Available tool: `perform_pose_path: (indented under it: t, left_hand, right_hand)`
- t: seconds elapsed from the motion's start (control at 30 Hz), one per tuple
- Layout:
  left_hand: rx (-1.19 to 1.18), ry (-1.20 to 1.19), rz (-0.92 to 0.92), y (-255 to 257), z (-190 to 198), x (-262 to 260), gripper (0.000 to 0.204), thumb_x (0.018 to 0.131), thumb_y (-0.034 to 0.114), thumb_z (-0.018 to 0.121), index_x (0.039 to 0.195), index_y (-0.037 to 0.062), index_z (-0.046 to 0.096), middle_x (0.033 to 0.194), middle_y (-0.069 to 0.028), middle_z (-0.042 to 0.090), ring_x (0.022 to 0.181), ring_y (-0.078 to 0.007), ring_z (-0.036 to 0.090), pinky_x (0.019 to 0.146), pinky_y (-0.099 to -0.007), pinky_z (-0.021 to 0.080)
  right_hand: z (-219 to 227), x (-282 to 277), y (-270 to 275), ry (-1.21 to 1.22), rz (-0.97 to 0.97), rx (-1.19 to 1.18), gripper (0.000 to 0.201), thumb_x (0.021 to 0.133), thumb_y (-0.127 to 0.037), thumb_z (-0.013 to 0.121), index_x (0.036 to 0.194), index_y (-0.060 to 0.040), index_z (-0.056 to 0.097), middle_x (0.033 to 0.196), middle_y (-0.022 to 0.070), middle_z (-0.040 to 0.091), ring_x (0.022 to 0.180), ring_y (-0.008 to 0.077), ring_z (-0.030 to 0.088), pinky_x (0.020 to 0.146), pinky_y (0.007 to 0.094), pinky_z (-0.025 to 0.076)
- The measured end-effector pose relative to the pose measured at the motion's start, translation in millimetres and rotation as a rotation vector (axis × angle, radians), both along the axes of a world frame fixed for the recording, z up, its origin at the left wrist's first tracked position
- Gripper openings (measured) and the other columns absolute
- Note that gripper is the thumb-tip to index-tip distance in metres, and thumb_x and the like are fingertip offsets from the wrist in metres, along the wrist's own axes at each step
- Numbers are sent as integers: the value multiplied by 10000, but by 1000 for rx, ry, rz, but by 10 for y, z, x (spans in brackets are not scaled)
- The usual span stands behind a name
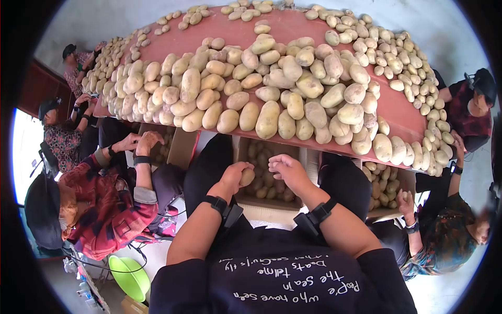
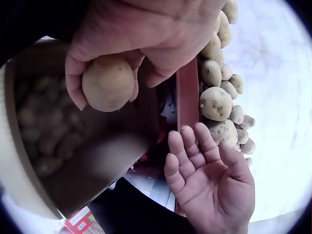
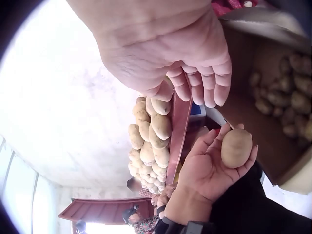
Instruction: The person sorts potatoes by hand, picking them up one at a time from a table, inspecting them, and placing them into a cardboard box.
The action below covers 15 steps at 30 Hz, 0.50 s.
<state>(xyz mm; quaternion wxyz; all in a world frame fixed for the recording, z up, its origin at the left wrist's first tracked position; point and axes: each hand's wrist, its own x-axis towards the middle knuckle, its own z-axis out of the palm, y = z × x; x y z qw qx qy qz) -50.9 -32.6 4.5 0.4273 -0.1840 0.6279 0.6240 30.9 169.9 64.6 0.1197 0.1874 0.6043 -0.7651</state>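
Observation:
My left hand (image 1: 233, 178) grips a round, pale potato (image 1: 247, 177) over the front of an open cardboard box (image 1: 295, 152). In the left wrist view, fingers and thumb curl round that potato (image 2: 108, 84). Across from it my right hand (image 1: 291, 174) holds nothing. Its fingers are loosely bent, and the palm shows in the left wrist view. Inside the box, below both hands, lie several potatoes (image 1: 264, 192). A large heap of potatoes (image 1: 269, 119) reaches the near edge of the red table (image 1: 293, 26) just beyond the hands.
People sit on both sides, one in a red checked shirt (image 1: 112, 209) close at left and one in a patterned shirt (image 1: 439, 235) at right. Further potato boxes (image 1: 183, 149) stand under the table edge. A green basin (image 1: 129, 277) is on the floor at lower left.

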Motion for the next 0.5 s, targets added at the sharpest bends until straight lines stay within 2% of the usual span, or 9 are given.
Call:
perform_pose_path:
  t: [0.1,0.17,0.2,0.23,0.27,0.3,0.4,0.47,0.5]
  left_hand:
    - [-14,72,38,13,-6,-67,250,930,232,494,997,70,672,1009,-43,641,938,-195,615,745,-363,520]
    - [-41,300,-57,-14,-105,-90,251,913,217,508,1003,56,678,992,-47,644,955,-196,612,763,-353,515]
    - [-51,418,-109,-10,-139,-82,251,904,210,516,1006,50,682,983,-49,646,963,-196,611,772,-348,512]
    - [-133,632,-171,40,-42,-78,255,886,182,531,1019,25,683,966,-56,652,947,-197,619,784,-335,507]
    - [-175,722,-203,96,45,-42,248,881,159,542,1036,15,671,964,-60,656,932,-196,624,782,-328,506]
    - [-219,814,-236,181,206,-29,245,876,136,554,1053,4,660,962,-64,660,918,-194,630,781,-321,505]
    - [55,776,-117,563,836,-5,211,822,93,632,1015,14,665,970,-119,670,832,-247,648,798,-338,507]
    - [-75,1008,-232,815,1280,-133,332,791,88,668,1112,24,617,1040,-143,645,916,-281,627,856,-366,490]
    - [-142,1122,-285,946,1407,-233,401,775,86,685,1161,29,592,1075,-156,632,959,-298,616,884,-380,482]
  right_hand:
    - [13,-2,33,-17,16,2,284,916,-178,554,1148,-18,591,1042,65,639,932,135,600,773,277,482]
    - [13,-19,71,-1,37,26,273,942,-187,518,1158,-34,582,1068,73,631,962,162,609,804,294,489]
    - [6,36,55,-15,88,52,271,936,-192,526,1151,-39,587,1043,60,636,916,148,604,777,288,490]
    - [38,87,33,-27,131,84,269,930,-197,535,1144,-44,593,1019,48,641,870,133,600,749,282,492]
    - [78,121,32,-26,170,158,260,916,-197,559,1127,-54,608,956,30,648,801,98,577,700,264,484]
    - [75,139,45,-13,277,290,253,911,-196,568,1104,-44,627,934,46,656,818,112,594,711,267,484]
    - [-133,224,17,116,317,330,258,892,-208,576,1064,-27,646,936,103,673,850,181,628,753,309,491]
    - [-80,245,4,125,328,355,290,866,-235,580,1031,-8,653,943,153,679,877,261,652,776,356,495]
    - [-54,237,11,117,336,359,292,866,-240,581,1033,-11,654,948,153,680,879,261,652,780,356,495]
